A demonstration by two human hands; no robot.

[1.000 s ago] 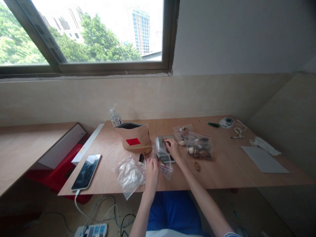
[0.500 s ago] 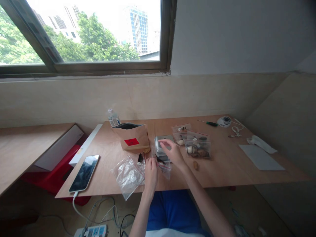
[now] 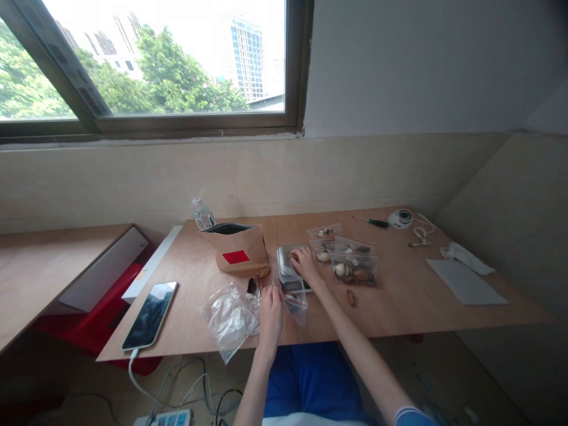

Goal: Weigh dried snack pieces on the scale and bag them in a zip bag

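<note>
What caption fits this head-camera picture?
Right hand on a small scale, left hand holding a clear bag on the table.

No text, number or brand can be read anywhere in the view. The paper bag on the table carries a red label, but any print on it is too small to make out. The water bottle behind the bag bears a label too blurred to read. The phone screen is dark.
</note>
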